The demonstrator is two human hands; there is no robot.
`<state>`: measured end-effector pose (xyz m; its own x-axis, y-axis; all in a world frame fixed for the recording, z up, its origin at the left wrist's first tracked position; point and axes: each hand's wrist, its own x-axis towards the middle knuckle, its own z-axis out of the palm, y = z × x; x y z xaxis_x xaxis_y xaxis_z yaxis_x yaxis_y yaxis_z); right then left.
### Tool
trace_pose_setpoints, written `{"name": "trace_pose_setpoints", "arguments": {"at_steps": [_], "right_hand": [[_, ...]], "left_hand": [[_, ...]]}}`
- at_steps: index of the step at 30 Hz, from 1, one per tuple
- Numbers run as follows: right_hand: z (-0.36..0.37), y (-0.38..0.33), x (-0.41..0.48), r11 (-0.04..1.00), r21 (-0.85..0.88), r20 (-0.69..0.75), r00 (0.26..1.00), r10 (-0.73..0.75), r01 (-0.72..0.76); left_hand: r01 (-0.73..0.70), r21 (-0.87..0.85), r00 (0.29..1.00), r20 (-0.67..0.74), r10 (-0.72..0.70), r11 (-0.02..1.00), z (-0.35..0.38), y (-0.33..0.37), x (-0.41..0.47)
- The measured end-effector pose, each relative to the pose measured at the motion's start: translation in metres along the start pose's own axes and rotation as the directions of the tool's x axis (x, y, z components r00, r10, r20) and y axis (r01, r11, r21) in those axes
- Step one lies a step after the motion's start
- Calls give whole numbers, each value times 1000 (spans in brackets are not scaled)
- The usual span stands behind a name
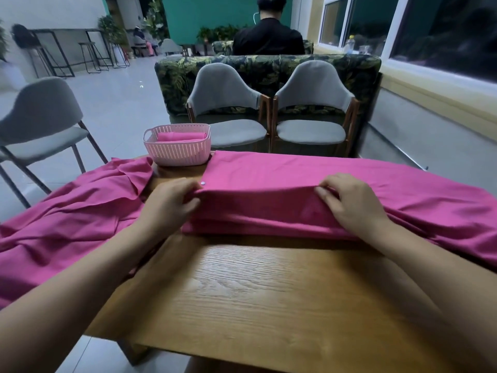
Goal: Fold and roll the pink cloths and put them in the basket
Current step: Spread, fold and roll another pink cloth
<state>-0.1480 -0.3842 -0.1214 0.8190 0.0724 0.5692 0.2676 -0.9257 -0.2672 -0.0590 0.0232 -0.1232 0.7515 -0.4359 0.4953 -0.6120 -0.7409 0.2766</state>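
Step in hand: by my reading, turning the near edge of the folded cloth (282, 179) over to begin or carry on a roll away from the person.
Left hand (172, 204): fingers and thumb curled round the left end of the raised edge, pinching it.
Right hand (352, 204): fingertips pinching the same raised edge further right, palm down.
Folded cloth: lies across the far half of the tabletop (255, 292), several layers thick at the near edge; its right end trails off the tabletop's side.
Basket (177, 154): at the far left corner, just beside the folded cloth's far corner, with one rolled cloth (180, 136) already inside.
Loose cloth (67, 219): crumpled on the left, waiting its turn.
Doing it well: raise both hands evenly so the edge stays straight, tuck it tight, and press down while rolling forward.
Watch for: the trailing right end will likely drag the roll askew; gather it in first. The layers may slip apart if only the top one is pinched.
Finish: the roll should come out narrow enough to sit beside the one in the basket.
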Motion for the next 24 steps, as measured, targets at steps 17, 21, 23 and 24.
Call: {"name": "trace_pose_setpoints", "arguments": {"at_steps": [17,21,23,24], "right_hand": [[20,-1,-26,991,-67,191,976,-103,117],[16,3,-38,988,-78,267,958,-106,131],[13,5,-38,988,-65,245,962,-120,140],[10,4,-35,990,-55,215,970,-113,128]], "left_hand": [[-25,94,987,158,10,995,32,2,6],[-34,100,987,158,18,994,30,4,4],[-47,66,992,118,39,997,25,7,5],[-57,40,994,95,53,998,21,9,6]]}}
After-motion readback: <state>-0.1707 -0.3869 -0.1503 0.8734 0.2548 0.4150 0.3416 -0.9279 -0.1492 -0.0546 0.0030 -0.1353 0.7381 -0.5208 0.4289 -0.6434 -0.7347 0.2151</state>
